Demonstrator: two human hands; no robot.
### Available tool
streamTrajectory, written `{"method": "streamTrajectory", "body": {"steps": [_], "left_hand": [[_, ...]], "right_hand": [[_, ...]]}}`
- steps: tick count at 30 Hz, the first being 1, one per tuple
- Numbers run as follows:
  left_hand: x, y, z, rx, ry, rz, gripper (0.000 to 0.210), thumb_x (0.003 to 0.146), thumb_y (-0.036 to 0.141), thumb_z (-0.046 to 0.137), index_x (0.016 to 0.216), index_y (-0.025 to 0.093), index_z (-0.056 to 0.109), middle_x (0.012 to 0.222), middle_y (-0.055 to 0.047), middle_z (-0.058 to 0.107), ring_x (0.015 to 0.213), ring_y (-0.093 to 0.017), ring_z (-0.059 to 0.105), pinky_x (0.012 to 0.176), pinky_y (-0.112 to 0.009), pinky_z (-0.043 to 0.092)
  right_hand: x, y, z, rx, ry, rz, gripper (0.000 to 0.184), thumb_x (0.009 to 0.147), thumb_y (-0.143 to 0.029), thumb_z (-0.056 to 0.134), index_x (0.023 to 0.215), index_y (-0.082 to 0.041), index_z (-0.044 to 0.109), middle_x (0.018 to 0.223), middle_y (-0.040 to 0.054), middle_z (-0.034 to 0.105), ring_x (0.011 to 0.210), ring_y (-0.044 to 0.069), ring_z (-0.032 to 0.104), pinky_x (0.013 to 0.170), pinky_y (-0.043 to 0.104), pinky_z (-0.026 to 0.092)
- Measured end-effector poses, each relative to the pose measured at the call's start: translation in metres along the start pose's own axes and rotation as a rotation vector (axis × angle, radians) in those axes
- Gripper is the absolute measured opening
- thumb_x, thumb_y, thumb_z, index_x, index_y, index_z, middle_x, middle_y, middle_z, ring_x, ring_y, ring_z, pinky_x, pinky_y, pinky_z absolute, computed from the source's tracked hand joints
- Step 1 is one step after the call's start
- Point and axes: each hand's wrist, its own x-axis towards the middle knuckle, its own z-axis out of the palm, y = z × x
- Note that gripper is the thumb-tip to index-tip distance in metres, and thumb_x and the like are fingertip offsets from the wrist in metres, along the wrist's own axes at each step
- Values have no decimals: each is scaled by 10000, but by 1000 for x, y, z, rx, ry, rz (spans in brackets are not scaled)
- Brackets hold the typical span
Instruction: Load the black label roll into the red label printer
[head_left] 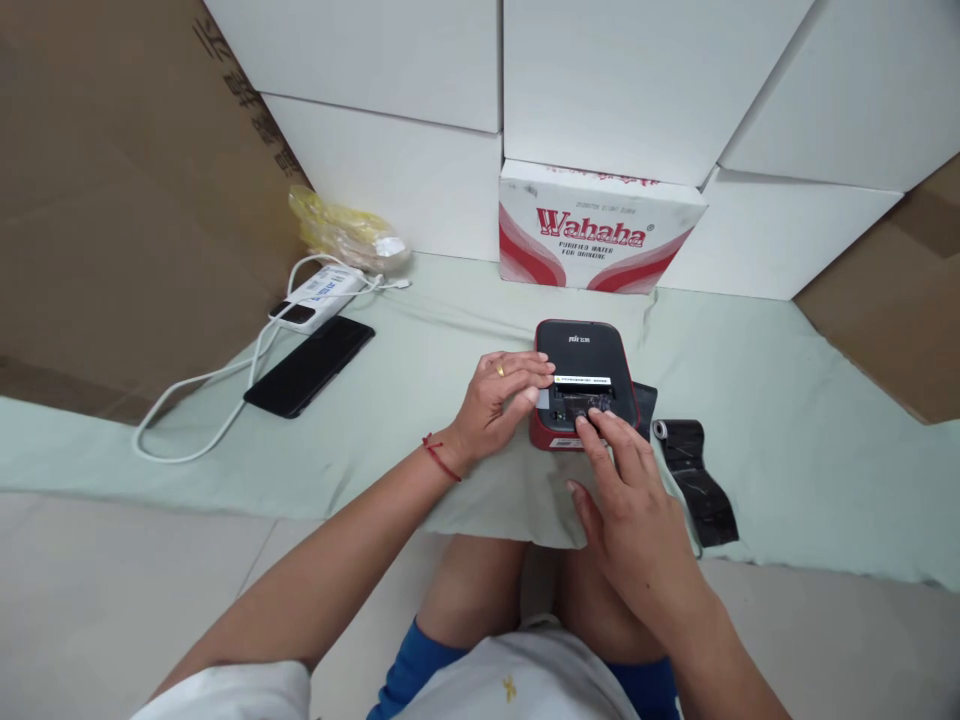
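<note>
A small black and red device that looks like a label printer (pixel 581 350) lies on the green cloth in front of me. My left hand (pixel 499 400) rests against its left side, fingers stretched over the edge of its top. With my right hand (pixel 626 480) I touch the front of the top, where a dark, shiny piece (pixel 576 405) lies by the slot; the fingers are extended and the thumb is apart. To the right of the device is a roll of black film (pixel 681 438), its loose end trailing toward the cloth's front edge. A dark flat piece (pixel 646 405) shows partly behind the device.
A black phone (pixel 309 368) lies on the left, beside a white power bank (pixel 326 290) with a white cable (pixel 176 459). Behind them sits a yellowish plastic bag (pixel 341 230). A Wahaha carton (pixel 592 235) stands at the back; a brown cardboard box (pixel 127 200) borders the left.
</note>
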Motion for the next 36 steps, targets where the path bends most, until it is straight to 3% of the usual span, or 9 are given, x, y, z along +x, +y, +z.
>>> {"method": "streamTrajectory", "body": {"steps": [5,8,12,16,21,25,28,32,36], "left_hand": [[6,-10,5,-192,-53,-126,226,867,373,700,1040,228,702,1225,-102,742,1310,-326,614,1179,-560,433],[12,-19,19,-450,12,-242,528,757,354,729,1271,266,654,1501,-88,584,1535,-348,422,1322,-565,287],[14,-25,39,-834,35,-379,1096,688,289,696,1673,386,225,1790,13,256,1687,-302,199,1391,-479,170],[10,-27,44,-992,-12,-431,1230,670,248,687,1711,430,56,1842,57,114,1720,-286,100,1402,-462,133],[6,-34,44,-1014,3,-488,1269,671,239,719,1713,437,21,1846,48,85,1728,-289,38,1405,-489,73],[5,-38,45,-1008,10,-455,1169,699,253,712,1708,405,140,1825,12,200,1699,-311,175,1388,-520,170],[5,-38,45,-996,-34,-473,1108,720,275,702,1699,358,190,1773,-35,342,1633,-338,331,1346,-557,283],[8,-41,44,-924,-22,-485,1000,741,290,662,1663,331,276,1737,-50,398,1599,-323,381,1341,-548,295],[11,-44,44,-936,-12,-477,998,707,265,677,1635,321,315,1738,-52,389,1602,-316,371,1361,-534,258]], "right_hand": [[-1,0,2,-4,6,5,673,995,-135,552,1647,-209,402,1628,140,548,1523,313,476,798,393,705],[-2,0,2,8,7,1,738,1001,-149,556,1696,-241,323,1631,139,540,1533,314,463,906,440,690],[-1,0,2,25,-4,0,757,1012,-153,558,1711,-249,283,1635,149,525,1543,315,450,1132,554,582],[-1,-3,3,34,-3,0,699,1023,-158,551,1684,-241,336,1628,153,531,1536,315,458,1190,585,521],[5,7,-13,30,-50,-21,518,1070,-273,537,1582,-203,503,1595,146,581,1479,313,520,1094,506,583],[43,23,-46,-2,-97,18,443,1095,-457,493,1444,-235,651,1398,115,731,1190,293,717,898,425,616],[95,29,-53,-181,-218,121,408,1096,-439,450,1343,-272,729,1331,85,763,990,272,761,745,382,564],[158,28,-25,-374,-559,105,355,1027,-295,539,1302,-245,757,1267,123,787,1079,303,749,767,352,527],[185,27,3,-419,-648,129,324,925,-213,653,1215,-142,781,1161,204,798,1049,338,758,776,360,534]]}}
